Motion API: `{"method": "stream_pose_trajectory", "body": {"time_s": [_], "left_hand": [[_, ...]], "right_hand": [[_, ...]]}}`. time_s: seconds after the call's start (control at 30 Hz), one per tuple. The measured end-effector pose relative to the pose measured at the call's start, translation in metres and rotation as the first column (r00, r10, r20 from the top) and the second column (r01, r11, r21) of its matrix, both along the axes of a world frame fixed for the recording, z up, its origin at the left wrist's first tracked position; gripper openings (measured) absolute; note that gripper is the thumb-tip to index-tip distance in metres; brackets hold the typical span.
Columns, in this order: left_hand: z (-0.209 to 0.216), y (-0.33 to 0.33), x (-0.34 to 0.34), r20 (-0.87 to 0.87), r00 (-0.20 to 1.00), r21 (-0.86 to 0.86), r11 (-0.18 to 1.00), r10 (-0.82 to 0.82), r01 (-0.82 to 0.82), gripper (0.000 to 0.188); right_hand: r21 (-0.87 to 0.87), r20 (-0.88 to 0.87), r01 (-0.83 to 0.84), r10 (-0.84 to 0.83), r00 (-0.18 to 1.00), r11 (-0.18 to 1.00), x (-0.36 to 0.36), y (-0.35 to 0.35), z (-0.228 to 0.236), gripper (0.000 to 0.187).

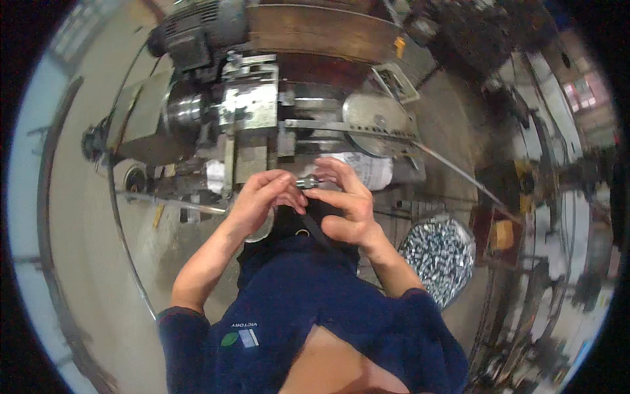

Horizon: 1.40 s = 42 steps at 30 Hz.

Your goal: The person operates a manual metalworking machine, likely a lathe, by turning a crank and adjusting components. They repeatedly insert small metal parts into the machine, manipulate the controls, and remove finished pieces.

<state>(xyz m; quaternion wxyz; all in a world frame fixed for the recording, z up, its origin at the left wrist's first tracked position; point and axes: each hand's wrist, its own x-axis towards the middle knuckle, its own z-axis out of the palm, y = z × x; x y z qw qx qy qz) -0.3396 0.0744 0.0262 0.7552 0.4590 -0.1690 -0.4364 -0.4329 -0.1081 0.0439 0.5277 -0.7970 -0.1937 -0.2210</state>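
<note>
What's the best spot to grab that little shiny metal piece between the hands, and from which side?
Probably pinch the shiny metal piece across its middle, from above: it lies roughly crosswise with its upper side showing, while fingers of the left hand and right hand crowd its ends. Blur hides finer detail.

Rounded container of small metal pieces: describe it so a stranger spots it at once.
Find the person's navy cloth shirt. Just right of the bare right forearm is the rounded container. Unlike its neighbours, it holds a glittering mass of small silvery pieces.
</note>
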Motion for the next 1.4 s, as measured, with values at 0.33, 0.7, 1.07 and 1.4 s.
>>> {"method": "stream_pose_trajectory", "body": {"time_s": [0.33, 0.7, 1.07, 1.4], "left_hand": [[-0.007, 0.004, -0.008, -0.131, 0.991, -0.080, 0.997, -0.027, 0.017, 0.034], [0.021, 0.030, 0.008, 0.441, 0.860, 0.224, 0.896, 0.258, -0.384, 0.024], [0.042, 0.087, 0.043, 0.978, 0.207, 0.120, 0.708, 0.038, -0.696, 0.016], [0.053, 0.285, 0.024, 0.823, 0.346, 0.366, -0.045, -0.450, -0.930, 0.036]], "right_hand": [[-0.011, 0.035, -0.086, 0.087, 0.996, 0.996, 0.014, 0.013, -0.006, 0.042], [-0.373, -0.089, -0.205, 0.184, 0.979, 0.905, 0.044, 0.035, 0.028, 0.036], [-0.477, -0.156, -0.390, 0.360, 0.920, 0.788, 0.129, 0.073, 0.031, 0.025], [-0.850, -0.119, -0.127, 0.049, 0.992, 0.511, 0.264, 0.095, -0.006, 0.016]]}}
